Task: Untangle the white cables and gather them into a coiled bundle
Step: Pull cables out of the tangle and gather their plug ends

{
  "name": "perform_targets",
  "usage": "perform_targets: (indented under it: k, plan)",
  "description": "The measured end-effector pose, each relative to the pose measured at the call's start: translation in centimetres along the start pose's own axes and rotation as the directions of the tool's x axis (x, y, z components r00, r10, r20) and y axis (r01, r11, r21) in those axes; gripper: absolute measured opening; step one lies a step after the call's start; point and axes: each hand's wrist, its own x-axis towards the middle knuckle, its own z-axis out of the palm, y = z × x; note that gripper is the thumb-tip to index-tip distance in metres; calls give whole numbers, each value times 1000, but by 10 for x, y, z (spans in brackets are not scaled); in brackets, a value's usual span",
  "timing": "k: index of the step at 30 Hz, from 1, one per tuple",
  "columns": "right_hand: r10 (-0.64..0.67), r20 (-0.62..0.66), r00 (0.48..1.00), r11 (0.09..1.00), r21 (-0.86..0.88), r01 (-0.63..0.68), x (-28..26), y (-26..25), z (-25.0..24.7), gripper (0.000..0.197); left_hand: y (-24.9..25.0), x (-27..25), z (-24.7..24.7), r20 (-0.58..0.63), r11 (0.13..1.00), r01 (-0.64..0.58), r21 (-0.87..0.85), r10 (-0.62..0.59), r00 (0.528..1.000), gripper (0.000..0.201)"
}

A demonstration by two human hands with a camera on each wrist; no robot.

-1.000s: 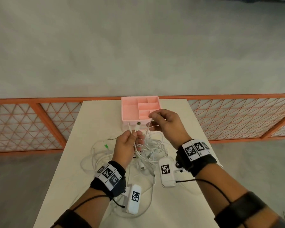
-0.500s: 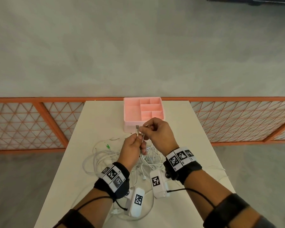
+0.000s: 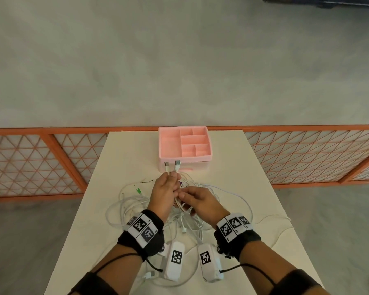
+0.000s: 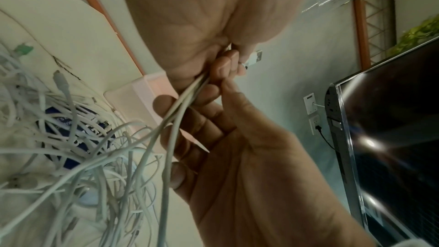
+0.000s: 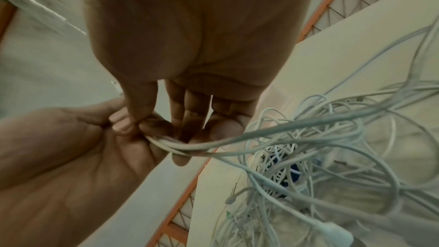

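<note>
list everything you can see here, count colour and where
cables: tangled heap, count unclear, white, middle of table
plugs: two, white and metal, sticking up from left hand
organiser box: one, pink, far end of table
table: one, cream
green clip: one, left of the heap
fence: orange, behind table
left hand: holds two cable ends
right hand: pinches cables below the left
</note>
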Motion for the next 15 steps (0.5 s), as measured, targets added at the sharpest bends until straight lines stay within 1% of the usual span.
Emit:
perform_targets:
  k: [2,5,6,9,11,13,15]
  plan:
    - [36,8,999,999,3,-36,0,5,-1,18,3,-3,-1,-6,1000,-4,25,5,1000,28]
    - [149,47,988,988,31,-151,0,13,-3,23,7,-5,1,1,999,-10,36,10,1000,28]
    - [171,73,983,985,-1,-171,-1,18,-4,22,9,-7,2,13,1000,-11,26,11,1000,28]
    - [194,139,971,964,-212,-162,-6,30,-8,18,17,-11,6,43,999,6,-52,-4,999,27]
    - [213,93,973,939,-293,-178,-6,38,-10,15,25,-13,6,58,995,15,-98,-9,998,27]
    - [176,19,984,915,-372,-156,-4,43,-13,12,31,-14,6,60,994,-12,-107,18,998,27]
    - [122,-13,992,884,-453,-115,0,41,-17,18,34,-14,4,43,994,-57,-95,62,997,26]
